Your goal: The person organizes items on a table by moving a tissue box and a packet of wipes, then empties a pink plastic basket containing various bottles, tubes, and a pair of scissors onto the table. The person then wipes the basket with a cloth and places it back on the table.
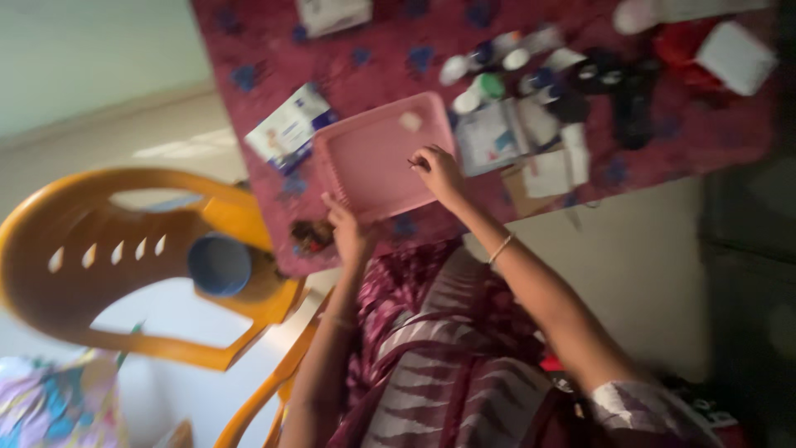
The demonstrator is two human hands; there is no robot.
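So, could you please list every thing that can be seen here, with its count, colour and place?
pink tray: one, pink, on the table, at its near edge
table cloth: one, dark red with blue flowers, covering the table
packet: one, white and blue, left of the pink tray
small bottles: several, white with coloured caps, beyond the tray; count blurred
white box: one, white, far right of the table
plastic chair: one, orange, left of the table
blue cup: one, blue, on the chair seat
bangle: one, pale, on the right wrist
left hand: one, gripping the tray's near edge
right hand: one, on the tray's right edge
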